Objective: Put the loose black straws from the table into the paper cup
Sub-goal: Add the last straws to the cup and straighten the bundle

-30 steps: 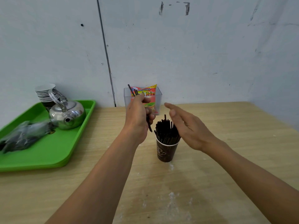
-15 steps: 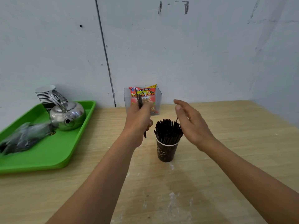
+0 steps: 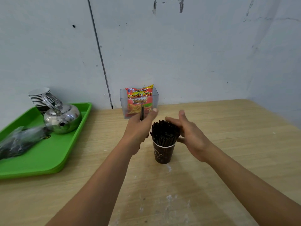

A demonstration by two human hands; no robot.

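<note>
A dark brown paper cup stands in the middle of the wooden table, packed with a bundle of upright black straws. Just left of the cup, my left hand grips a black straw that sticks up above the fingers. My right hand is on the cup's right side, fingers straight and spread, touching the side of the straw bundle. No other loose straws show on the table.
A green tray at the left holds a steel kettle, stacked paper cups and a plastic bag of dark items. A clear box with a French Fries snack packet stands by the wall behind the cup.
My right hand has come in closer and lower against the straw bundle. My left hand has turned its straw more upright and shifted slightly toward the cup.
</note>
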